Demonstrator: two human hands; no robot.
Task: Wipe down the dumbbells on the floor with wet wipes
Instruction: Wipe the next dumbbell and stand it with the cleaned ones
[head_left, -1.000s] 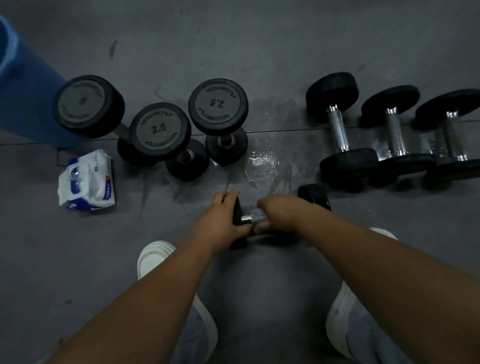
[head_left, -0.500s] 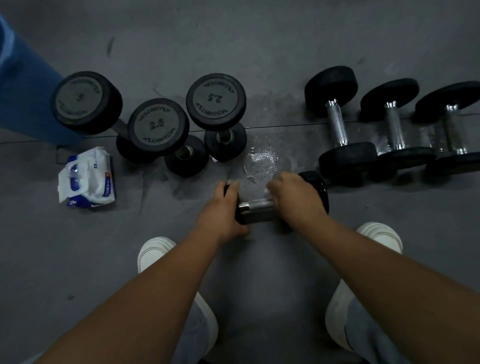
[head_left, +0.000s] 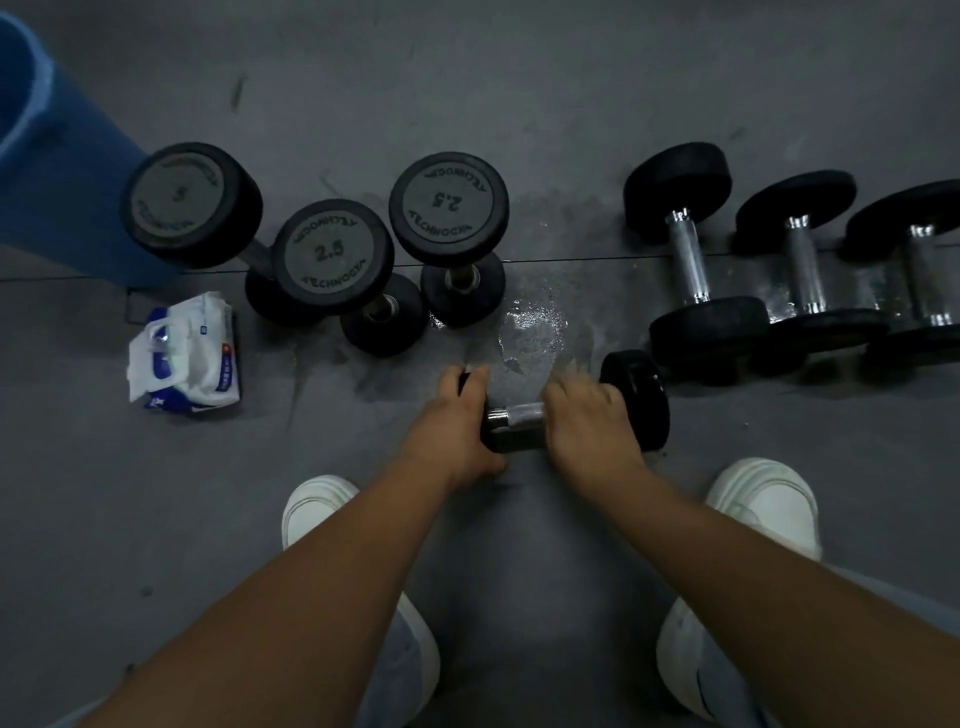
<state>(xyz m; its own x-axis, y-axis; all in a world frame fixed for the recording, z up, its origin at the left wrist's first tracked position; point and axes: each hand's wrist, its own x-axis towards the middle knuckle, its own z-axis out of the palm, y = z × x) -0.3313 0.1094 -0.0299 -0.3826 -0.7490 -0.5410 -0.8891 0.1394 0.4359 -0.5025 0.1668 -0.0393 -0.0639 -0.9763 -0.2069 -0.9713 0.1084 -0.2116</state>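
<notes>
A small black dumbbell (head_left: 636, 397) with a chrome handle lies on the grey floor in front of me. My left hand (head_left: 457, 423) grips its left head. My right hand (head_left: 589, 418) is curled over the handle, where a pale wet wipe (head_left: 524, 414) shows between the two hands. Three dumbbells stand on end at the back left, the nearest marked 2.5 (head_left: 332, 257). Three more lie in a row at the right (head_left: 691, 260). A white and blue pack of wet wipes (head_left: 187, 356) lies at the left.
A blue cylinder (head_left: 47, 171) stands at the far left. A wet patch (head_left: 535, 325) shines on the floor just beyond the held dumbbell. My white shoes (head_left: 311, 512) (head_left: 763, 501) flank my arms.
My right hand has slid rightward along the handle toward the right head, uncovering more of the chrome handle. My left hand has kept its grip on the left head.
</notes>
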